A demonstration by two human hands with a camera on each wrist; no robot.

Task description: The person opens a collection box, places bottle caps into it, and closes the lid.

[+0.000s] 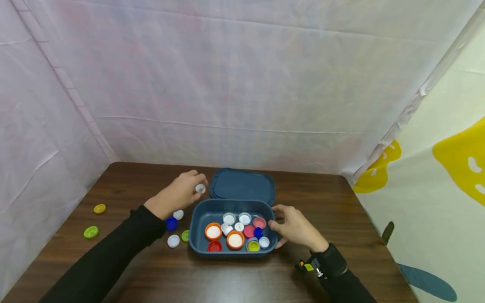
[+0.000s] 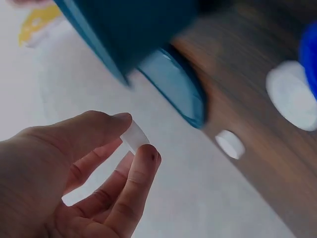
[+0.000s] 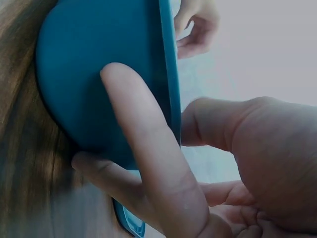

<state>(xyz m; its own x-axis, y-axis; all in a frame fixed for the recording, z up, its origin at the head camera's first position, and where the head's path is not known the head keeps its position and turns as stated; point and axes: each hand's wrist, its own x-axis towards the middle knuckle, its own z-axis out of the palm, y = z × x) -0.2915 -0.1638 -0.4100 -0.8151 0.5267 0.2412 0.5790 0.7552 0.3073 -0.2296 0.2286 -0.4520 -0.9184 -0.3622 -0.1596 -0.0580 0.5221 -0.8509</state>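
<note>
A dark blue plastic box (image 1: 197,235) stands on the brown table and holds several bottle caps, white, orange, red, blue and yellow-green. Its lid (image 1: 242,184) lies just behind it. My left hand (image 1: 181,192) hovers at the box's far-left corner and pinches a white cap (image 1: 200,189) (image 2: 134,137) between thumb and fingertips. My right hand (image 1: 291,225) grips the box's right end; in the right wrist view its fingers (image 3: 148,158) press flat on the box's outer wall (image 3: 94,74) with the thumb over the rim.
Loose caps lie on the table left of the box: two white (image 1: 173,241), one blue (image 1: 171,224), one green (image 1: 185,235). Farther left lie a yellow cap (image 1: 99,208) and a green cap (image 1: 91,232). Cloth walls enclose the table at back and sides.
</note>
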